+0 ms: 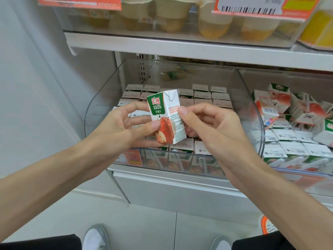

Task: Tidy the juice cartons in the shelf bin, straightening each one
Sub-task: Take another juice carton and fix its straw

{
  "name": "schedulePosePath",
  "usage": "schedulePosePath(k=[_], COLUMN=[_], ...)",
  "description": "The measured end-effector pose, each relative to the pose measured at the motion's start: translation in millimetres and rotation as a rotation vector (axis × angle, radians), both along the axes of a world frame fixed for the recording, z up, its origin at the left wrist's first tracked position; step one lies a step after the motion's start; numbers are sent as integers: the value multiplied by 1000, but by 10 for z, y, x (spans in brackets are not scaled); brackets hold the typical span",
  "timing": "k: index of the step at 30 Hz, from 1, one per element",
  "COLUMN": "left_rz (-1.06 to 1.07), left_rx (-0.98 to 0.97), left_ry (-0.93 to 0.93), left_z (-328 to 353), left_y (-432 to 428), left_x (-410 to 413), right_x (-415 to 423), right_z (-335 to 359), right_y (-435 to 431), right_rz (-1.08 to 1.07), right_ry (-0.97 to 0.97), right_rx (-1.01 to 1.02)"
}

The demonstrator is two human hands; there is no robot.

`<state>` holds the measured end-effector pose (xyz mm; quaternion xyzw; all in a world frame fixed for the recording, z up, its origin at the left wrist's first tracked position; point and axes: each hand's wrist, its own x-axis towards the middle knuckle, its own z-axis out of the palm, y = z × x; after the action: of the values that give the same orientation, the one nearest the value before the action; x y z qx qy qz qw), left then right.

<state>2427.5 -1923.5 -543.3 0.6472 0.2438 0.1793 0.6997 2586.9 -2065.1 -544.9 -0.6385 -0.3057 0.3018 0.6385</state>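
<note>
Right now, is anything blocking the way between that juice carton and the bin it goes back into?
Nothing visible does. The left hand and right hand hold the carton over the open-topped bin; they hide whether a free slot waits below.

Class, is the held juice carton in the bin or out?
Out: left hand and right hand hold the carton above the bin.

two hands [119, 123] [212, 127], one held carton [166, 116], two bins [100, 109] [297, 173] (both stocked)
</note>
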Motion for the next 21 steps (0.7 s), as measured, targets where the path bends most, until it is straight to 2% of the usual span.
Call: schedulePosePath(k=[6, 16, 21], left_rz=[49, 60, -56], left_rx=[59, 82, 68], left_ry=[21, -22, -19], left_z=[-5, -15, -8], left_y=[17, 62, 48], left_x=[20, 10, 3], right_x=[-13, -10, -26], right_z=[0, 10, 13], right_y=[2, 0, -11], right_rz=[7, 8, 72], right_ry=[-99, 11, 37], right_rx=[-76, -66, -51])
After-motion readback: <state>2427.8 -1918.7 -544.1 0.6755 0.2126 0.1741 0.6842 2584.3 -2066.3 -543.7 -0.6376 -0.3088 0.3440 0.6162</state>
